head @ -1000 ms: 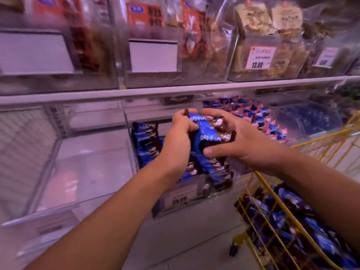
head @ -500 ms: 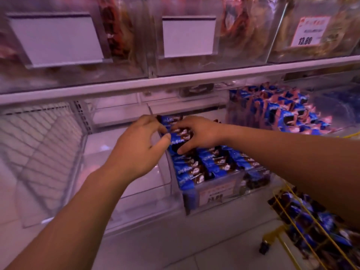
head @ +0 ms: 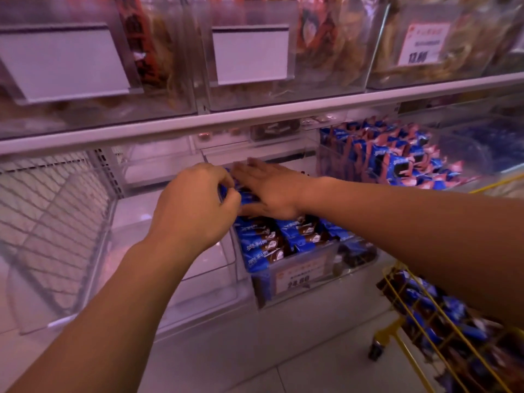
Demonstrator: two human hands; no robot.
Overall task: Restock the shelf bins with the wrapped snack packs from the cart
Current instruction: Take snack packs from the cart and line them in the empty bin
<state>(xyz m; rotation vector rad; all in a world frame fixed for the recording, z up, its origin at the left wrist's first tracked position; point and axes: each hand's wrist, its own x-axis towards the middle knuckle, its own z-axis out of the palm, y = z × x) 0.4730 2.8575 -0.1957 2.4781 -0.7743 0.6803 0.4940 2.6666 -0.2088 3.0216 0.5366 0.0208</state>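
Fingers (head: 226, 180) of left hand (head: 195, 205) curled pinching snack packs (head: 266, 242), right hand (head: 269, 188) flat atop them

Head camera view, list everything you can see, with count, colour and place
clear bin: one, lower shelf centre, price label on its front
blue snack packs: many, blue and brown, rows in that bin
blue-pink packs: many, bin to its right
empty clear bin: one, to its left
upper bins: several, clear, orange-brown bagged snacks
yellow cart: one, lower right, holds blue packs
left hand: fingers curled over the back packs
right hand: flat, pressing on packs
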